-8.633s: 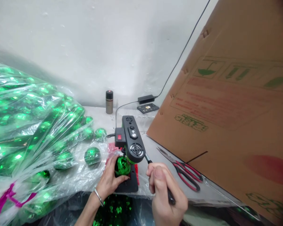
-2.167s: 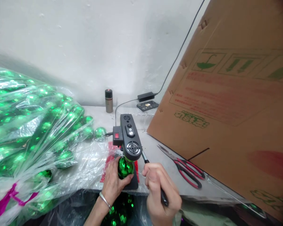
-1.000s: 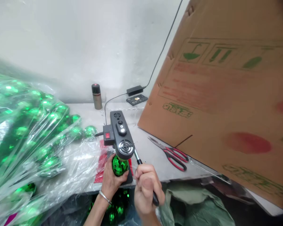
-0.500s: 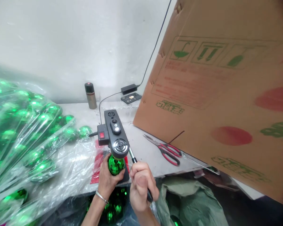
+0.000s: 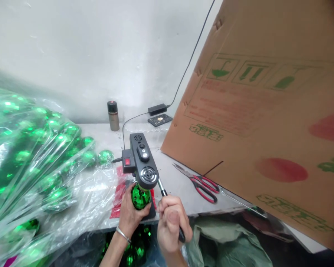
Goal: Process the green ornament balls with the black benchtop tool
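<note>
Left hand (image 5: 129, 215) is cupping green ball (image 5: 140, 198) beneath machine head (image 5: 144, 162), right hand (image 5: 172, 220) is gripping lever (image 5: 161, 187); pulling too hard could be risking cracks.

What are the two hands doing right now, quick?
Left hand: closed around the side of a shiny green ball, under the black machine.
Right hand: closed in a fist around the black lever handle.

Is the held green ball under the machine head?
Under: the machine head overlaps the top of the green ball, which the left hand cups.
</note>
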